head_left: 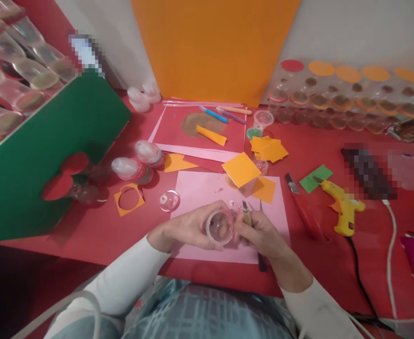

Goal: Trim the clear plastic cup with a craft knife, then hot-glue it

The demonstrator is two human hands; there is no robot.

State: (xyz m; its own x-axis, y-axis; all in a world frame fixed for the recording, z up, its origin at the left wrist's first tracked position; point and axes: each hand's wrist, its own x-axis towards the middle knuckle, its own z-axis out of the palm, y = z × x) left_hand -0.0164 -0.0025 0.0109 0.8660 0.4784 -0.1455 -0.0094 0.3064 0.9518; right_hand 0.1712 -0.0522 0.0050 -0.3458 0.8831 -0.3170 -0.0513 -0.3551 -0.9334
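Red tabletop across the frame; pale grey wall behind, flat orange board upright at upper centre. Near edge of the tabletop crosses the lower frame, just beyond the lower border of a smooth pink paper sheet. Room for the hands: a band of red shows from the sheet leftward to a stiff green panel standing slantwise. Tighter on the right, where a red-handled cutter knife lies just beside the sheet, a yellow plastic glue gun past it.

Materials: thin matte orange paper square above the hands; orange paper square with a round hole at centre left; clear shallow plastic disc by the sheet's left border.

Lower centre, over the pink sheet: round, clear plastic cup, glossy, pinkish on its right. Left hand curled about it, gripping. Round rim faces the camera; long axis roughly along the line of sight. Right hand closed around a pale-handled, metal-tipped tool, near-vertical in the frame, tip upward. Right fingers up against the cup's right side; contact uncertain.
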